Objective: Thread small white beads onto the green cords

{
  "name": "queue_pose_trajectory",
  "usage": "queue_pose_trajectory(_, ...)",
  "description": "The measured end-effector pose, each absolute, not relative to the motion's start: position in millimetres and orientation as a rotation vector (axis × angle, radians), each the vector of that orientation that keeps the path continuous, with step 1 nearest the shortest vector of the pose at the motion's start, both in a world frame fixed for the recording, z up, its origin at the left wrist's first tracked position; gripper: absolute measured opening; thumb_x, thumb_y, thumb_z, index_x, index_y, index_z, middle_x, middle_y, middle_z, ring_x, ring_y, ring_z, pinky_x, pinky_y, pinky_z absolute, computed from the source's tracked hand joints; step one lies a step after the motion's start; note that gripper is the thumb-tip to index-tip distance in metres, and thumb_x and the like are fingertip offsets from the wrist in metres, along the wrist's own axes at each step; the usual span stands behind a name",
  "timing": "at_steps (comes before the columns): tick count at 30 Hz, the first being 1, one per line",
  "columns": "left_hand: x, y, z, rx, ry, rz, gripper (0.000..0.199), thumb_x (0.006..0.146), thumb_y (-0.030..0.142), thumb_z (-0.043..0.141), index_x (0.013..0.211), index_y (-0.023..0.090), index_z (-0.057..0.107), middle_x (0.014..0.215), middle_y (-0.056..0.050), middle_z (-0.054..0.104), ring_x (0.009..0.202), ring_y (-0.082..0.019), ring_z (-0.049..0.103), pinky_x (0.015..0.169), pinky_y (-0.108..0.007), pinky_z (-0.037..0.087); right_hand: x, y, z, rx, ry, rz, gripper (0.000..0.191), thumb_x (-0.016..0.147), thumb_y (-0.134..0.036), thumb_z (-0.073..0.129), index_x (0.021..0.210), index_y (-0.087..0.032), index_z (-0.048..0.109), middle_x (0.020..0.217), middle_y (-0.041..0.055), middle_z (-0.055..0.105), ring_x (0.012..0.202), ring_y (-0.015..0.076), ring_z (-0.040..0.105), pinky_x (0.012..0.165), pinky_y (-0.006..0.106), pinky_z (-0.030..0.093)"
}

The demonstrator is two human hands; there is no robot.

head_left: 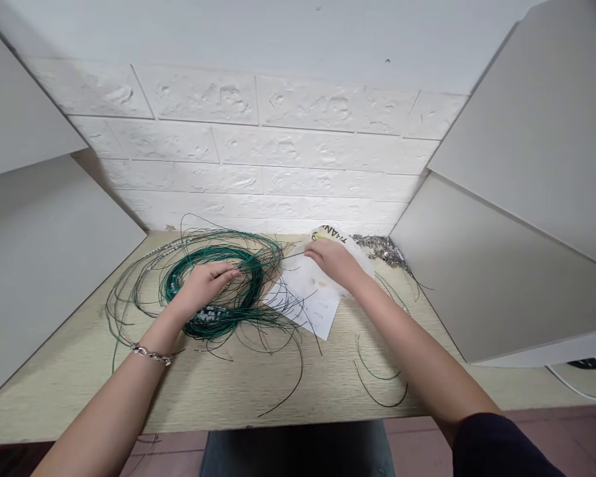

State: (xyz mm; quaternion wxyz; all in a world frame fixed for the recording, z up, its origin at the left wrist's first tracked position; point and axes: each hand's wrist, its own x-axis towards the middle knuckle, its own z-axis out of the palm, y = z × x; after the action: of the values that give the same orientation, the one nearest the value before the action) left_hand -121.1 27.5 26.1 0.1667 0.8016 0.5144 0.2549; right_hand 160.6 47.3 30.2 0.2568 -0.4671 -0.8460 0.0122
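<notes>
A large coil of thin green wires [252, 291] lies left of centre on the table, with small white pieces [208, 315] along part of it. Over the coil, my left hand [209, 283] is closed, thumb against fingers, on some strands of wire. My right hand [332, 260] pinches a thin dark wire [294, 256] that runs leftward to the bundle. Beneath the right hand are a pale plastic bag [330, 233] with printed letters and a white sheet of paper [328, 323] with handwriting. Many loose wire ends fan across the paper.
A heap of small silvery metal pieces [385, 253] sits at the back right. Loose wire lengths [377, 376] lie near the front edge of the wooden table [213, 397]. White panels [506, 265] flank both sides, and a brick-patterned wall [283, 149] stands behind.
</notes>
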Motion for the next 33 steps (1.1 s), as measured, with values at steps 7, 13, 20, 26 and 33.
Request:
queue_pose_trajectory(7, -116, 28, 22, 2.389, 1.586, 0.596, 0.037, 0.081, 0.042, 0.033, 0.084, 0.019, 0.063, 0.084, -0.003, 0.067, 0.078, -0.018, 0.06, 0.073, -0.024, 0.044, 211, 63, -12, -1.357, -2.063, 0.212, 0.016, 0.083, -0.024, 0.045, 0.08, -0.019, 0.06, 0.082, 0.003, 0.062, 0.078, 0.0149, 0.055, 0.073, 0.026, 0.041)
queue_pose_trajectory(13, -127, 34, 20, 2.181, 1.723, 0.697, 0.041, 0.078, 0.049, 0.037, 0.086, 0.019, 0.062, 0.084, -0.002, 0.067, 0.079, -0.018, 0.058, 0.07, -0.025, 0.043, 229, 72, -38, -1.473, -1.979, 0.18, 0.019, 0.081, -0.016, 0.043, 0.085, -0.015, 0.062, 0.088, 0.0074, 0.064, 0.083, 0.0171, 0.058, 0.078, 0.029, 0.043)
queue_pose_trajectory(20, -128, 35, 15, 2.059, 1.82, 0.878, 0.035, 0.078, 0.046, 0.039, 0.089, 0.019, 0.058, 0.073, -0.001, 0.062, 0.066, -0.015, 0.054, 0.06, -0.024, 0.041, 214, 63, -25, -1.527, -2.064, 0.096, 0.033, 0.08, -0.012, 0.041, 0.11, -0.015, 0.055, 0.111, 0.0095, 0.056, 0.101, 0.0184, 0.052, 0.087, 0.03, 0.04)
queue_pose_trajectory(26, -136, 46, 4, 1.849, 1.577, 1.006, 0.022, 0.076, 0.031, 0.042, 0.095, 0.02, 0.04, 0.063, 0.002, 0.052, 0.062, -0.014, 0.053, 0.059, -0.024, 0.042, 163, 27, 27, -1.701, -2.302, -0.202, 0.032, 0.087, -0.024, 0.034, 0.082, -0.01, 0.063, 0.082, 0.0129, 0.059, 0.08, 0.0219, 0.055, 0.068, 0.033, 0.042)
queue_pose_trajectory(33, -141, 42, 12, 1.998, 1.496, 0.846, 0.016, 0.072, 0.022, 0.033, 0.067, 0.018, 0.048, 0.059, 0.002, 0.044, 0.056, -0.011, 0.042, 0.055, -0.023, 0.036, 37, -6, 26, -1.088, -2.6, 0.317, 0.037, 0.086, -0.039, 0.037, 0.074, -0.017, 0.064, 0.08, 0.0048, 0.057, 0.073, 0.0138, 0.053, 0.06, 0.024, 0.039)
